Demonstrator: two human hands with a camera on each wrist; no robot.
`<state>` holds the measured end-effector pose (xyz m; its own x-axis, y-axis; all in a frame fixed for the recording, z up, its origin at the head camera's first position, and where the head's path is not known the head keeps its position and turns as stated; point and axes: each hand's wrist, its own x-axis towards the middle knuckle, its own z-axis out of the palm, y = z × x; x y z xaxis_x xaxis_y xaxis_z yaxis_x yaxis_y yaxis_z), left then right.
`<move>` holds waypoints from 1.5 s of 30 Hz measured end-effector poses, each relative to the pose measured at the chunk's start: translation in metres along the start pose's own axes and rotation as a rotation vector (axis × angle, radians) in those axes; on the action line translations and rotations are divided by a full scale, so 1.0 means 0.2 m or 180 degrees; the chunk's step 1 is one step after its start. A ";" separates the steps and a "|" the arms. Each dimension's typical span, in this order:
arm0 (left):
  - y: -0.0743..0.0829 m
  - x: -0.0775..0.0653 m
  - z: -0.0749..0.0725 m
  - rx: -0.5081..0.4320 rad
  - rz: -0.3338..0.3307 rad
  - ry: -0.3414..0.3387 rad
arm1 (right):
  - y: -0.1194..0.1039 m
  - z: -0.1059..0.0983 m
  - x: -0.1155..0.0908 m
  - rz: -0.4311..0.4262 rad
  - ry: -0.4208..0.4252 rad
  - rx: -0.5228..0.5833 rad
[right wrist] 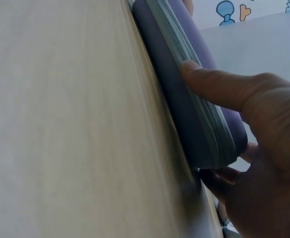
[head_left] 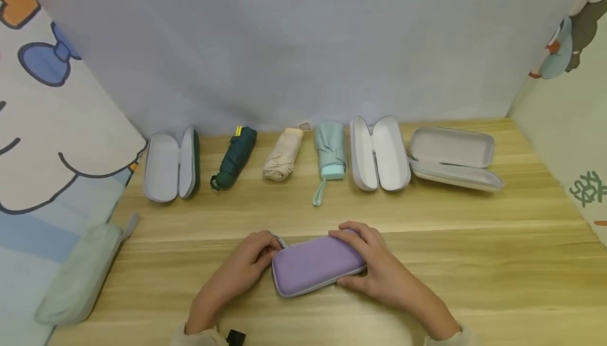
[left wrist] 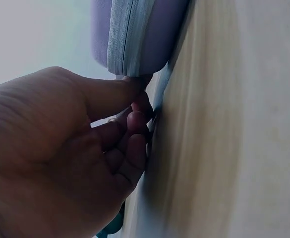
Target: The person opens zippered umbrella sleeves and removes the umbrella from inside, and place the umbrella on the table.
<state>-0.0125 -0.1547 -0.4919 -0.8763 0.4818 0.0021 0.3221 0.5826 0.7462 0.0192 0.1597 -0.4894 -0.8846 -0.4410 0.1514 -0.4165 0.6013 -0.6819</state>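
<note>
A closed purple zip case (head_left: 319, 266) with a light grey zipper lies slightly slanted on the table in front of me. My right hand (head_left: 372, 264) grips its right end, fingers over the top and far side. In the right wrist view the thumb (right wrist: 219, 87) presses along the zipper (right wrist: 177, 44). At the other end, my left hand (head_left: 246, 262) pinches with thumb and fingertips by the case's grey strap (head_left: 282, 242). The left wrist view has those curled fingers (left wrist: 135, 144) low beside the table, right at the case's end; the pinched part is mostly hidden.
Along the back stand open cases: a green-backed one (head_left: 162, 169), a white-lined one (head_left: 391, 154) and a beige one (head_left: 452, 146). Between them lie folded umbrellas: dark green (head_left: 236, 156), beige (head_left: 284, 155), light teal (head_left: 330, 146). A pale green pouch (head_left: 80, 277) lies at the left edge.
</note>
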 end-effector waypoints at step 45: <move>0.18 0.01 0.09 0.0802 0.0378 0.0043 | 0.04 -0.01 0.04 0.0595 0.0981 0.0100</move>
<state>0.0031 -0.1202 -0.4762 -0.8312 0.5487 0.0896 0.5003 0.6679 0.5510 0.0086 0.1622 -0.4912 -0.9686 -0.1007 0.2274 -0.2390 0.6298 -0.7390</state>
